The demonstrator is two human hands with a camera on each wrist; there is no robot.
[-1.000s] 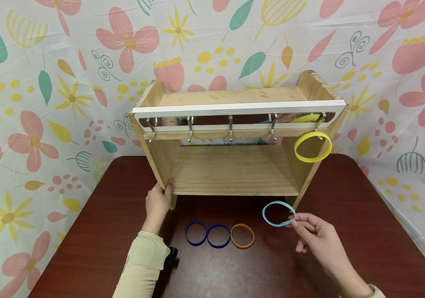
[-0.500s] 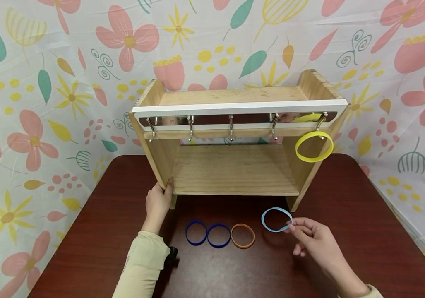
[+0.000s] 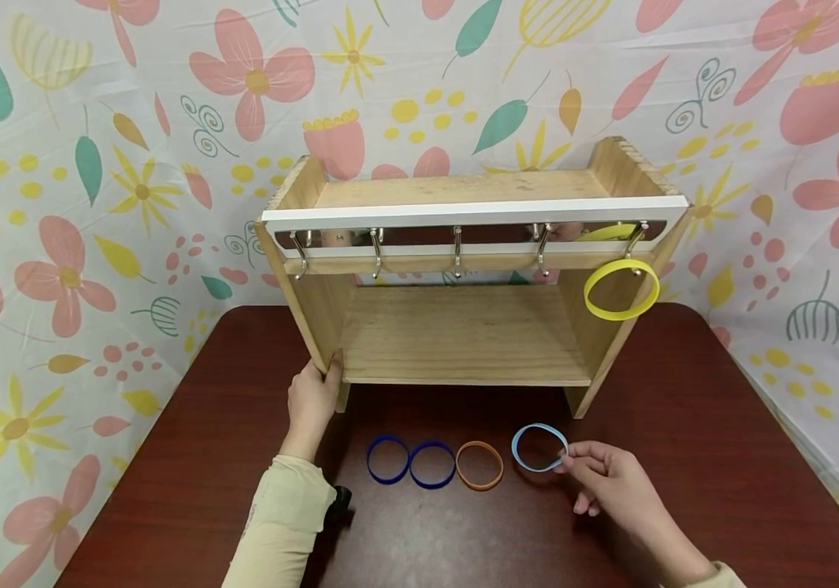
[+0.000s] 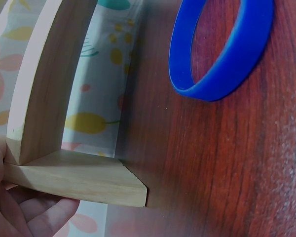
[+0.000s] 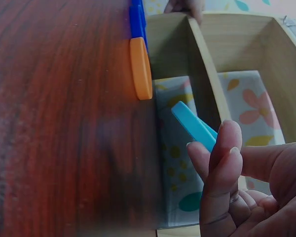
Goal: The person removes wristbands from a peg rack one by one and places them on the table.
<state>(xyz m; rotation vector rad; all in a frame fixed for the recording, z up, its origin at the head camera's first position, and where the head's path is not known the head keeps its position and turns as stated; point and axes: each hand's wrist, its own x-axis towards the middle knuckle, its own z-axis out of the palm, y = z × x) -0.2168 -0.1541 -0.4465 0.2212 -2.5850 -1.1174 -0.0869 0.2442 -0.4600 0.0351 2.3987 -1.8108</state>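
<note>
My right hand (image 3: 613,486) pinches a light blue wristband (image 3: 527,462) by its right side, close over the table to the right of the orange wristband (image 3: 479,487). In the right wrist view the light blue band pokes out past my fingertips (image 5: 226,136), seen edge-on. My left hand (image 3: 314,400) grips the lower left side panel of the wooden shelf (image 3: 463,335), thumb inside and fingers behind, as the left wrist view also shows. A yellow wristband (image 3: 622,315) hangs from the rightmost metal hook (image 3: 634,238); the other hooks along the rail carry nothing.
Two dark blue wristbands, the left one (image 3: 387,482) and the right one (image 3: 431,487), lie in a row with the orange one on the dark red table (image 3: 419,543). A flowered cloth (image 3: 132,122) hangs behind the shelf.
My right hand has moved left and toward me, lowering the light blue wristband from near the shelf's right foot to beside the orange one. The left hand keeps its hold on the shelf.
</note>
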